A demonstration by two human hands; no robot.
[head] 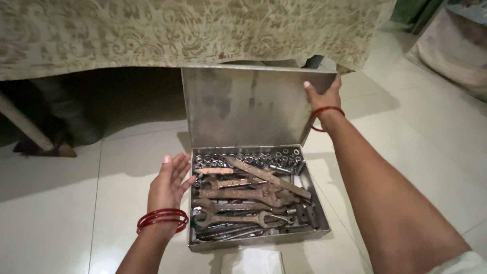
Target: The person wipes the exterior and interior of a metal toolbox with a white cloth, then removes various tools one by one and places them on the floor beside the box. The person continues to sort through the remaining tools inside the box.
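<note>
A patterned cloth point(152, 30) drapes across the top of the frame above a pale tiled floor point(61, 203). At centre, a metal toolbox point(258, 241) sits with its lid point(243, 106) raised, the right hand point(322, 96) clamped on the lid's upper right corner. The left hand point(170, 185), fingers loosely spread and empty, hovers at the box's left edge beside rusty wrenches point(243, 195) and sockets point(243, 158). Reaching in calls for care around jumbled tools; lower layers are hidden.

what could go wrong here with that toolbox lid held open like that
1. The lid seems held up only by the right hand at its top corner; if it slips, it may drop onto the left hand at the metal box edge.
2. The rusty wrenches lie piled and tangled, so reaching in may scrape fingers.
</note>
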